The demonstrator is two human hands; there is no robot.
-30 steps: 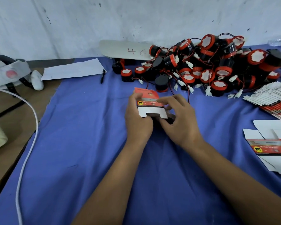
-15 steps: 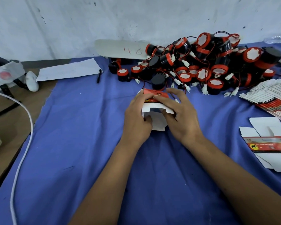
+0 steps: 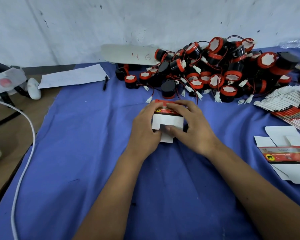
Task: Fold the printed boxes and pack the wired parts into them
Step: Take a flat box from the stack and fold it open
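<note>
Gripping the printed box [image 3: 166, 118], seemingly half-folded, both hands (blue cloth [image 3: 76, 153], whitewashed wall [image 3: 145, 19])

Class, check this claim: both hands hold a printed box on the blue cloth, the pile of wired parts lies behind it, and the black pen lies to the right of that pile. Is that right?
Not quite. The head view shows the black pen left of the pile of wired parts, beside a white sheet. The rest stands: the left hand and right hand hold the printed box on the blue cloth.
</note>
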